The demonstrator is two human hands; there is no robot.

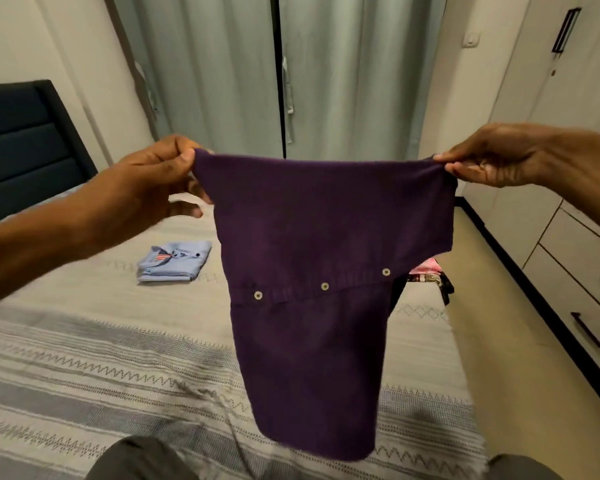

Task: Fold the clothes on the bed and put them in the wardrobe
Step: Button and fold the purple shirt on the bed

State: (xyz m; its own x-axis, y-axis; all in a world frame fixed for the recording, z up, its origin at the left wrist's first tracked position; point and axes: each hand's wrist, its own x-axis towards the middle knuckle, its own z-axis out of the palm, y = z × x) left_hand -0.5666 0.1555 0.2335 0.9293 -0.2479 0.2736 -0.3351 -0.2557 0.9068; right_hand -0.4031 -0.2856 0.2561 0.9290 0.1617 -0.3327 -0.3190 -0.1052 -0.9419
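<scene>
No writing can be read anywhere; the only mark is a small red, white and blue striped patch on the folded light blue shirt point(174, 260), which lies on the bed point(84, 358) below and beyond the left hand's grip.

The purple shirt point(312, 271) hangs in the air over the bed, stretched between two pinches. The left hand point(153, 181) pinches its upper left corner between thumb and curled forefinger; the right hand point(492, 155) pinches the upper right corner the same way. Below the line of the two grips the cloth falls in a doubled panel, with a slanting placket carrying three pale buttons point(324, 286) about halfway down, and its lower hem dangles just above the bedcover.

Under the right-hand grip, a heap of pink and dark clothes point(430, 275) peeps out from behind the shirt's edge, mostly hidden, so its pieces cannot be told apart.

Beyond the right hand stands the wardrobe point(575, 168), doors and drawers closed, cut off by the frame edge; its contents cannot be seen.
</scene>
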